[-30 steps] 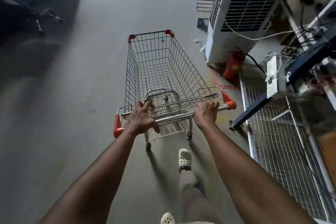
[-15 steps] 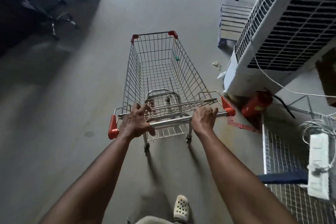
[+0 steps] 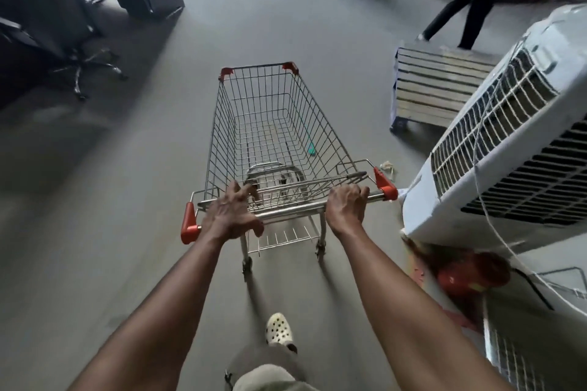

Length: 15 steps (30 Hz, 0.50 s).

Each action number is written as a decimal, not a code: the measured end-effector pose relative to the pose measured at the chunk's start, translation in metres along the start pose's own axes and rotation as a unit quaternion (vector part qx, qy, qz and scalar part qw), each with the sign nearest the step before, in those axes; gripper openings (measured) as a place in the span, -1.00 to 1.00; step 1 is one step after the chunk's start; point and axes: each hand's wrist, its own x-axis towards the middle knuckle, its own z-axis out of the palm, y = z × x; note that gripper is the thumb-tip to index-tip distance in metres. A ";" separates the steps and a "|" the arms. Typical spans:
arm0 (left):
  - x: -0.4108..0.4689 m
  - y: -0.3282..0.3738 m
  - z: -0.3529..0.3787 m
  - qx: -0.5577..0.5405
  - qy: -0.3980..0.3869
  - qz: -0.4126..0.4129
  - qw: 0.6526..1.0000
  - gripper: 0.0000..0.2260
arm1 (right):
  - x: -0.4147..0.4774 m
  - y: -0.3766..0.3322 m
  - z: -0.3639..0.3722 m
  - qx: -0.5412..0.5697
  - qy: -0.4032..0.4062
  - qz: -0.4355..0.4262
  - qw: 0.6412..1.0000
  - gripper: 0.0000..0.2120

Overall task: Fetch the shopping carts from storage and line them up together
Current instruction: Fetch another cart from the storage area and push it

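An empty wire shopping cart [image 3: 273, 124] with orange corner caps and a steel handle bar stands on the grey floor straight ahead of me. My left hand [image 3: 230, 216] grips the left part of the bar, fingers curled over it. On the right part of the same bar, my right hand [image 3: 346, 205] grips with fingers wrapped around it. A small green tag hangs inside the basket. My foot in a pale clog shows below the cart.
A big white air cooler [image 3: 508, 149] leans close to the cart's right, with a red extinguisher [image 3: 467, 273] at its base. A low slatted trolley [image 3: 435, 86] sits ahead right. A person [image 3: 476, 0] walks beyond it. An office chair [image 3: 85, 63] stands left.
The cart has rolled forward with both hands on its bar. The air cooler and extinguisher have drawn closer on the right, and the wire racks have slid out of view behind.
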 end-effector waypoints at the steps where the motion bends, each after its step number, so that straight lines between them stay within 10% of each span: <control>1: 0.025 0.001 -0.007 0.001 0.002 0.001 1.000 -0.30 | 0.026 -0.001 -0.006 0.000 0.002 0.000 1.000 -0.77; 15: 0.371 0.035 -0.106 0.051 0.002 -0.025 0.998 -0.35 | 0.400 -0.005 -0.058 0.031 0.063 -0.024 0.997 -0.79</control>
